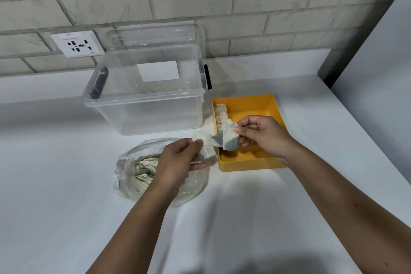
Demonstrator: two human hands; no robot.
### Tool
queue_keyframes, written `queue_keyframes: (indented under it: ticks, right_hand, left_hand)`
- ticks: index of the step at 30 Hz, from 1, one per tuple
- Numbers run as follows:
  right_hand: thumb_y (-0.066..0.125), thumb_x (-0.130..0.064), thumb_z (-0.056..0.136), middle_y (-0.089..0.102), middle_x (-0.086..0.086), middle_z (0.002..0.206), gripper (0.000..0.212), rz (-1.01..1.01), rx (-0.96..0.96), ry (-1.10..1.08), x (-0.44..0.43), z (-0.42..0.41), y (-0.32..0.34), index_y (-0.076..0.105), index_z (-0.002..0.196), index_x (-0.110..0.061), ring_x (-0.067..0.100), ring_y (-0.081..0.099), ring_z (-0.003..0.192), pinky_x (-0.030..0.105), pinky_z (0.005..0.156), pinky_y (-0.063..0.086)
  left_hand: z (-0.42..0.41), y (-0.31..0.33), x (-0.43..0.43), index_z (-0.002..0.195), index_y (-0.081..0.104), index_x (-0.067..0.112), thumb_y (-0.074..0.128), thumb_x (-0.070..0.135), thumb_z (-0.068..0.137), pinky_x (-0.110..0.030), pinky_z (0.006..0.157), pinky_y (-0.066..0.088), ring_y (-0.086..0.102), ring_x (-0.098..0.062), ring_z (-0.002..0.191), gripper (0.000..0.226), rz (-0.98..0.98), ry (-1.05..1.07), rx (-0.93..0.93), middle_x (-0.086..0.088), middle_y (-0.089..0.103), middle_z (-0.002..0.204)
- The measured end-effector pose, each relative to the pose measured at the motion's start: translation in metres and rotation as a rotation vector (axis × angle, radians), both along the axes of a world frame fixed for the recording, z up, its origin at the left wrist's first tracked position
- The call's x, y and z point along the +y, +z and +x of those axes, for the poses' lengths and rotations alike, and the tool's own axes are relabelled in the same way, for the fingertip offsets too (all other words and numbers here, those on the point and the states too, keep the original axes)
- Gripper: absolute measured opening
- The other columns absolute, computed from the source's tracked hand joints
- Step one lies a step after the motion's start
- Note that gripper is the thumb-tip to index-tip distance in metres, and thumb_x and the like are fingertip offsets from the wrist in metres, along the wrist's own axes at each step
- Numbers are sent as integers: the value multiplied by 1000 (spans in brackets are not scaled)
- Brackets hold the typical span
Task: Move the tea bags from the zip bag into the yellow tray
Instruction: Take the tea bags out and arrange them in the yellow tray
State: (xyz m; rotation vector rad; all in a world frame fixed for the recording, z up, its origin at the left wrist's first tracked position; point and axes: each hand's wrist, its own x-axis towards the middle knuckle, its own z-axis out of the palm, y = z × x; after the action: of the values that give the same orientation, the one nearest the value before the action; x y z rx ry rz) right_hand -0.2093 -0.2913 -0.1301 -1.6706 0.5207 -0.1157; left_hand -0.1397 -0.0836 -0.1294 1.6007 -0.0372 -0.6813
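Both hands (178,158) (262,133) pinch tea bags (222,140); socket label (69,35) unreadable.

Left hand (178,162) and right hand (263,134) bare; forearms unsleeved; no rings visible.

Both hands pinch tea bags (219,140) between zip bag (135,176) and yellow tray (244,162): left hand (178,160), right hand (264,134). More bags (221,114) line the tray's left wall.

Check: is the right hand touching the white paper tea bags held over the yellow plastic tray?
Touching. Head view: right hand thumb and fingers pinch the white paper tea bags above the yellow plastic tray.
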Motion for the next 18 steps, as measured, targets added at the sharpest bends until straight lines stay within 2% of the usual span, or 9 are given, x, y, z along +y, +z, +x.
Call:
queue_keyframes:
  ticks: [2,3,6,8,11,15,18]
  right_hand:
    - [68,-13,88,72,3,79,10,24,-11,61,2,1,4,69,97,-8,9,66,69,21,64,56]
    - [68,-12,89,72,4,82,9,38,-19,100,3,1,7,69,96,-8,9,66,71,20,65,56]
    - [66,-8,89,72,4,86,5,97,-45,224,3,1,18,69,92,-10,9,66,76,20,69,56]
    - [65,-6,88,72,1,86,6,117,-32,336,0,-1,27,68,91,-10,8,67,80,19,72,55]
    - [64,-3,87,72,-2,86,8,113,12,478,0,-2,35,67,91,-10,6,67,84,19,75,54]
    - [67,-7,87,72,-5,81,7,93,6,413,9,5,28,68,89,-13,5,66,79,20,70,55]
    - [70,-11,87,71,0,80,3,45,-2,305,13,9,19,68,89,-13,11,64,77,24,72,56]
  left_hand:
    - [1,1,-1,90,65,-10,65,18,94,-50,96,51,72,-16,60,28,-9,13,3,-12,60,75]
    - [1,2,-2,94,65,-11,65,17,94,-50,95,52,70,-14,58,28,-13,21,7,-12,59,76]
    - [1,5,-4,83,69,2,64,15,95,-35,76,63,65,-14,58,19,-27,28,0,-7,57,70]
    - [2,6,-3,76,69,7,64,15,95,-28,65,63,64,-14,59,20,-31,30,-11,-3,59,65]
    - [3,6,-1,74,70,10,64,14,94,-24,59,60,65,-18,62,21,-37,33,-26,0,63,61]
    - [-2,9,-1,85,72,4,65,15,93,-29,65,61,68,-21,68,15,-80,2,7,-9,68,76]
    - [-5,12,-2,92,73,1,65,14,94,-32,67,63,69,-22,72,16,-133,-8,57,-12,73,82]
